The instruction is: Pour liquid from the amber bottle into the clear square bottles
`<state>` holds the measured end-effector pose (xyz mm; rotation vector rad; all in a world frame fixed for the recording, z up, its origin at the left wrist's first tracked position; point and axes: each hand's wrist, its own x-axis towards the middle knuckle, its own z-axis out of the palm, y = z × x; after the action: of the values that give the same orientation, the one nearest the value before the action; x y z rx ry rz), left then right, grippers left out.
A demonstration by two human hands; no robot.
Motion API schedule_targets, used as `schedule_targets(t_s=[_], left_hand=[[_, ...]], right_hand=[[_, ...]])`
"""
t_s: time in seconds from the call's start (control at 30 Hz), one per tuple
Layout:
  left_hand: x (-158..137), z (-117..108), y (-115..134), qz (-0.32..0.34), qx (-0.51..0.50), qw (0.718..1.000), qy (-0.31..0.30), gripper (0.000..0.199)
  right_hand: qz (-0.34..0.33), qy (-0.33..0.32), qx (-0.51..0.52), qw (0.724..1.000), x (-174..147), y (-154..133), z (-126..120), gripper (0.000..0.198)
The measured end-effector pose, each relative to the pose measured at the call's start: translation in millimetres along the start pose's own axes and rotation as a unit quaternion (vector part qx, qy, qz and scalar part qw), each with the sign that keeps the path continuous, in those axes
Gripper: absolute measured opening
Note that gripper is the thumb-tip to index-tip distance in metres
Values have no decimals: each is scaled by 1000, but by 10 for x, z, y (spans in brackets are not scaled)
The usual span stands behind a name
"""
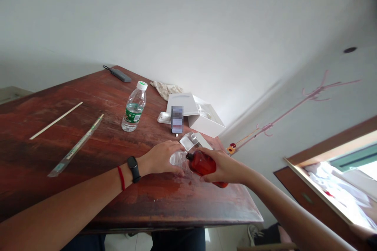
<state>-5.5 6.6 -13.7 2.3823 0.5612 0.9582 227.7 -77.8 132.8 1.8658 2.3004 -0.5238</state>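
My right hand is wrapped round a reddish-brown bottle, tilted so that its dark mouth points left. Just at that mouth is a clear plastic cup, with my left hand closed around its left side. Whether liquid is flowing between them I cannot tell. A wet patch shows on the wooden table below the cup. Farther back on the left stands a capped water bottle with a green label, partly filled.
A phone leans against a white box at the back. Left of it lie a bare wooden stick and wrapped chopsticks. A grey device and a cloth rest near the wall. A pink rack stands right.
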Motion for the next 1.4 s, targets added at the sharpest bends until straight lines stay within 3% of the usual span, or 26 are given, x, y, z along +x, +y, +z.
schedule_targets(t_s=[1.4], left_hand=[[-4, 18, -10, -2, -2, 1000, 5, 77]], right_hand=[[4, -5, -4, 1000, -9, -35, -24, 74]])
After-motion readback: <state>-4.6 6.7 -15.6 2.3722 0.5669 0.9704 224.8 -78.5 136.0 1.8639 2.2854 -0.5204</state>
